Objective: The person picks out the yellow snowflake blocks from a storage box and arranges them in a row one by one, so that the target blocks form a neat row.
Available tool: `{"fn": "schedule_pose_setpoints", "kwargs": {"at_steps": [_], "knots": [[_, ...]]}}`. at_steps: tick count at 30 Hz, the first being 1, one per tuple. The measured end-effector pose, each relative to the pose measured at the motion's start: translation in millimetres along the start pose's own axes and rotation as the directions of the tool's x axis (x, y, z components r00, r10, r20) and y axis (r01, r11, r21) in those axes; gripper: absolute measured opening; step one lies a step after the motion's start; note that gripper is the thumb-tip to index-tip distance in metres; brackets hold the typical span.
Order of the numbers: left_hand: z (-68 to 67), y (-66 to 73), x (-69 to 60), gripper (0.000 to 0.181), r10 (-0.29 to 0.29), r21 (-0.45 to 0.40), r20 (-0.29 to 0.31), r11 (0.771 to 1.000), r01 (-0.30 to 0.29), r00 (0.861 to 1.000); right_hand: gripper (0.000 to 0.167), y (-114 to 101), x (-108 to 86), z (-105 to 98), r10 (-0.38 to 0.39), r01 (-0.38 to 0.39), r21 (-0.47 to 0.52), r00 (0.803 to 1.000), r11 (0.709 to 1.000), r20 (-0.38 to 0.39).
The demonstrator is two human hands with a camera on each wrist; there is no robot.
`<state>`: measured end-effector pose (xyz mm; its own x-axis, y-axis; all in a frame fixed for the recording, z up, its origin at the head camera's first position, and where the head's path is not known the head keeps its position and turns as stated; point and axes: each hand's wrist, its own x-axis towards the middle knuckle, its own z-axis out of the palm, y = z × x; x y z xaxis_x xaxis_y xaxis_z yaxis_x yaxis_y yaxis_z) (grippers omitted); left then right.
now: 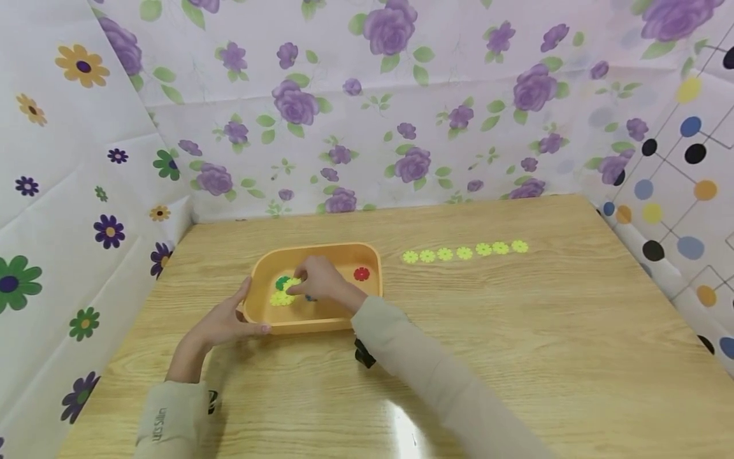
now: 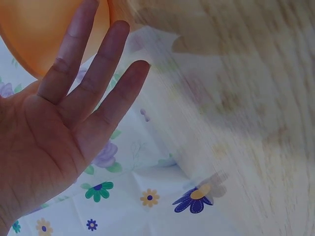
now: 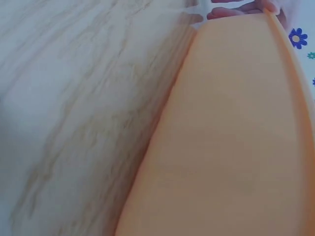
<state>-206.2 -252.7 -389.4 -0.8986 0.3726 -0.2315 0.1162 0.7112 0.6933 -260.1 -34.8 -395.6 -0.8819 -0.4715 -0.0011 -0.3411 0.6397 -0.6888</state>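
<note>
My left hand [image 1: 225, 320] holds the near left corner of an orange plastic tray [image 1: 312, 327]. Its thumb lies against the front wall and its fingers are along the left side. In the left wrist view, several fingers [image 2: 89, 91] are straight and spread. Inside the tray, my right hand [image 1: 323, 278] reaches in from the front right and pinches a yellow flower-shaped disc [image 1: 290, 285]. Below it are more yellow discs [image 1: 280, 298], and a green disc [image 1: 282, 282] is beside them. A blue piece [image 1: 310, 298] is mostly hidden under the hand. One red disc [image 1: 361, 273] lies at the right.
Right of the tray, several yellow flower discs [image 1: 445, 254] form a row on the wooden table [image 1: 487, 357]. Floral cloth [image 1: 355, 127] hangs behind the table, with patterned cloth on both sides. The right wrist view shows mainly the tray's outer wall [image 3: 231, 123].
</note>
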Motion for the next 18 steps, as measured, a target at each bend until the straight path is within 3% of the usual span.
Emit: {"fn": "schedule_pose_setpoints", "kwargs": {"at_steps": [18], "knots": [[1.0, 1.8, 0.4, 0.114, -0.008, 0.019, -0.011, 1.000, 0.008, 1.000, 0.035, 15, -26.2, -37, -0.082, 0.082, 0.015, 0.996, 0.997, -0.040]]}}
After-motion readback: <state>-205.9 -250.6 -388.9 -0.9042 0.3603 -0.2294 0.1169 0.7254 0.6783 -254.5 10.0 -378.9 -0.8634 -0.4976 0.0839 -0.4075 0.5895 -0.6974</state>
